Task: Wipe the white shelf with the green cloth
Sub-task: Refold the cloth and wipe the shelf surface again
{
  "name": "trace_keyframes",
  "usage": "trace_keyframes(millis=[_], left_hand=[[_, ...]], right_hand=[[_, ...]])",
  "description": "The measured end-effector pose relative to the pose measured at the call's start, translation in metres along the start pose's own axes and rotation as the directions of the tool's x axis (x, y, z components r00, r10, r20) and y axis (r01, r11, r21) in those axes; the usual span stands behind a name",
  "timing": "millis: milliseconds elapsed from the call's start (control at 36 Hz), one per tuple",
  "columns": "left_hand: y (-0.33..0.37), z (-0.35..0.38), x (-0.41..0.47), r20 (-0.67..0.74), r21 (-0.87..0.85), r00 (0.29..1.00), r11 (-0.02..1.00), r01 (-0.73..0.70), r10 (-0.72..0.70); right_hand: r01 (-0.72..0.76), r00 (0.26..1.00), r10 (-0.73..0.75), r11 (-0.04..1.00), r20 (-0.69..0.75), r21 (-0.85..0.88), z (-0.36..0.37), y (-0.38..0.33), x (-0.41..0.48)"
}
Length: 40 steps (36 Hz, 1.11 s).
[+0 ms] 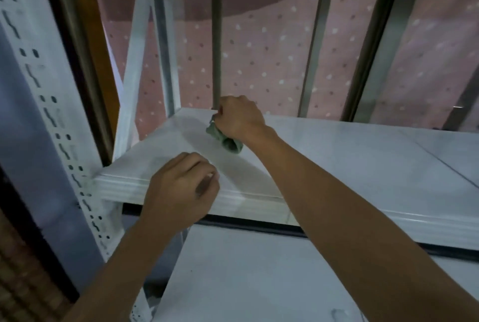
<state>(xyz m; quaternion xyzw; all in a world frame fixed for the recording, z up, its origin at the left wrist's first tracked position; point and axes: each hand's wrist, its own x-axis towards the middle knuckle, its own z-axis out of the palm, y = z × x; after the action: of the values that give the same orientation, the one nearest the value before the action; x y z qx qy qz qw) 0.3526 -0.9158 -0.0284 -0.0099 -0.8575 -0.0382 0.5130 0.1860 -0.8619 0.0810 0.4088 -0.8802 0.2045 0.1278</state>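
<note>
White shelf [337,156], far left: my right hand [241,121] clenches the green cloth [225,140]; left hand [181,187] rests curled, empty, near edge. Bunched so, it may skip corners.

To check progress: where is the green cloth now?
Head view: the green cloth is in the right hand, on the white shelf near its back-left corner.

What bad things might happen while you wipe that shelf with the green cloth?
The right hand grips the green cloth right by the back edge of the white shelf, so the cloth might slip off behind it. The knuckles are close to the grey window bar and may bump it. The cloth is bunched small, so spots could get missed.
</note>
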Motion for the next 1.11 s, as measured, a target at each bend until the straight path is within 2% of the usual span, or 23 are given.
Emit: trace_keyframes(millis=[139,222,333,444,528,611,722,833,1111], left_hand=[[0.077,0.055,0.046,0.227,-0.143,0.971,0.989,-0.039,0.071],[0.123,0.077,0.063,0.323,-0.211,0.938,0.976,-0.059,0.126],[0.175,0.101,0.077,0.390,-0.301,0.896,0.949,-0.095,0.213],[0.222,0.121,0.090,0.435,-0.367,0.866,0.927,-0.078,0.246],[0.254,0.135,0.099,0.463,-0.383,0.845,0.920,-0.080,0.266],[0.274,0.145,0.104,0.503,-0.382,0.823,0.922,-0.063,0.264],[0.281,0.153,0.106,0.509,-0.359,0.827,0.932,-0.048,0.239],[0.276,0.153,0.103,0.463,-0.337,0.858,0.939,-0.061,0.222],[0.226,0.120,0.073,0.404,-0.298,0.900,0.954,-0.041,0.165]], right_hand=[[-0.110,0.993,0.114,0.991,0.044,-0.078,-0.016,0.081,-0.031],[-0.177,0.984,0.178,0.977,-0.002,-0.123,-0.039,0.133,-0.053],[-0.289,0.957,0.279,0.942,-0.082,-0.173,-0.073,0.206,-0.087],[-0.424,0.905,0.405,0.882,-0.130,-0.205,-0.102,0.266,-0.127],[-0.469,0.883,0.447,0.841,-0.141,-0.269,-0.120,0.296,-0.149],[-0.484,0.872,0.467,0.784,-0.142,-0.389,-0.134,0.318,-0.167],[-0.498,0.859,0.482,0.705,-0.174,-0.506,-0.146,0.339,-0.183],[-0.419,0.896,0.435,0.761,-0.088,-0.496,-0.139,0.338,-0.189],[-0.286,0.953,0.298,0.829,-0.052,-0.480,-0.112,0.301,-0.180]])
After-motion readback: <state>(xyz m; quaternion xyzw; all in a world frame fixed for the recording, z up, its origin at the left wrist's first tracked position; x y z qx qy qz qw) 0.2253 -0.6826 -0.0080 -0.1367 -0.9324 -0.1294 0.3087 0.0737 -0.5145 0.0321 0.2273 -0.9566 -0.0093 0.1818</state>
